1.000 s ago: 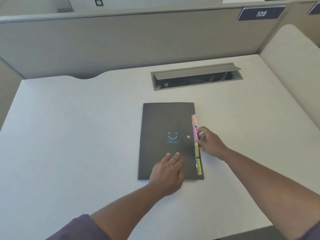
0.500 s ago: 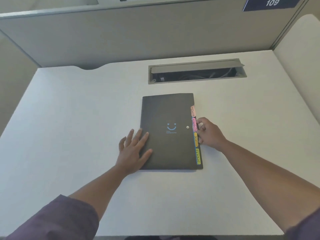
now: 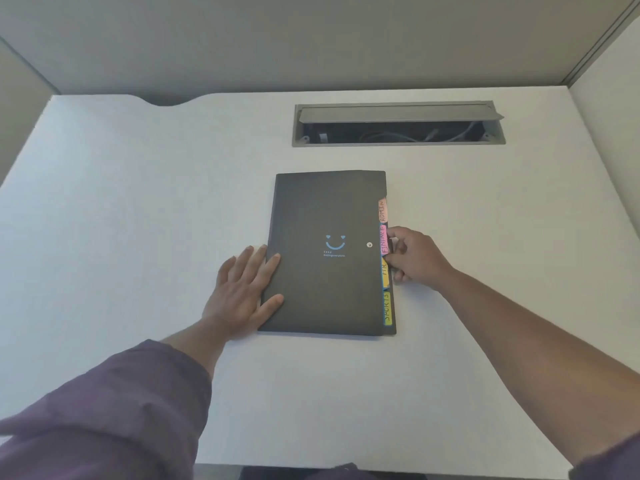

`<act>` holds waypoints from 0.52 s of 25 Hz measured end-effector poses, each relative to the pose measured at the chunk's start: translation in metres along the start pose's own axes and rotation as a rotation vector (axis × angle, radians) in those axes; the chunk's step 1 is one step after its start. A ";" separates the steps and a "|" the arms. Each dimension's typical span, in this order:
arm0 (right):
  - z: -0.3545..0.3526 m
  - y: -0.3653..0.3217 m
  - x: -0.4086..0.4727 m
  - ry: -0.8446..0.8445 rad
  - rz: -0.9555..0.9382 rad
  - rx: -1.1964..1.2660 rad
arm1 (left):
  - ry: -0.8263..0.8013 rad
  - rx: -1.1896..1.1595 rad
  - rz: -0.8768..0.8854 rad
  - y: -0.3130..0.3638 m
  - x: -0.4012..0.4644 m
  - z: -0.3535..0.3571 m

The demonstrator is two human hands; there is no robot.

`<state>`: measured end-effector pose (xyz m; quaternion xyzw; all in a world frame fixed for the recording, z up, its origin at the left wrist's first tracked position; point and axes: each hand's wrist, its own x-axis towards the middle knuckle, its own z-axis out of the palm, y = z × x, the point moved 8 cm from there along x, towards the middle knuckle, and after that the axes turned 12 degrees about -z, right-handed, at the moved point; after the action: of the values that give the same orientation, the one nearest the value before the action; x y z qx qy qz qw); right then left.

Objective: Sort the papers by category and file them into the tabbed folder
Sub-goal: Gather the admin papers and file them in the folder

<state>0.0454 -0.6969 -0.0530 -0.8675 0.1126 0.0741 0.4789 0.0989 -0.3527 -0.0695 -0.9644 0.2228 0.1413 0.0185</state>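
Scene: A person sits at a white desk [image 3: 138, 237] in a grey-walled cubicle, with a closed tabbed folder [image 3: 325, 271] lying flat near the desk's middle, spine to the person's left.

Folder: A matte, charcoal rectangle with a small blue smiley printed on the cover and a round metal snap [image 3: 369, 244] near its right edge.

Tabs: 4 coloured tabs step down the right edge, hand-lettered ADMIN [image 3: 382, 210], FINANCE [image 3: 383, 239], one partly hidden that seems to read HR [image 3: 384, 271], and SPORTS [image 3: 387, 308].

Left hand: The left hand [image 3: 242, 292] lies flat with straight, spread fingers, fingertips and thumb pressing on the cover's left edge; it grasps nothing.

Right hand: The right hand [image 3: 415, 258] has its fingers curled at the tabbed edge beside FINANCE, apparently pinching the cover's lip there.

Papers: None are visible on the desk; whether any sit inside the folder cannot be told.

Step in hand: Opening the folder, by all appearances the start of the task.

Doing it well: The left hand should hold the spine side down while the right releases the snap and lifts only the stiff cover, not a divider, so the thin tabs do not bend.

Background: A grey cable tray [image 3: 398, 123] with its lid raised sits recessed near the desk's far edge, cords inside.
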 end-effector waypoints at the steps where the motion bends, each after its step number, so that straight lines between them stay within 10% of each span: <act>1: -0.001 -0.002 0.001 0.005 -0.005 -0.003 | 0.001 0.000 -0.006 0.000 0.000 -0.001; 13: -0.007 -0.003 -0.008 0.084 -0.066 -0.021 | -0.010 0.017 -0.008 -0.001 0.003 -0.001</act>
<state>0.0381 -0.7000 -0.0452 -0.8780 0.1030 0.0230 0.4669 0.1019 -0.3534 -0.0689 -0.9643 0.2200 0.1444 0.0284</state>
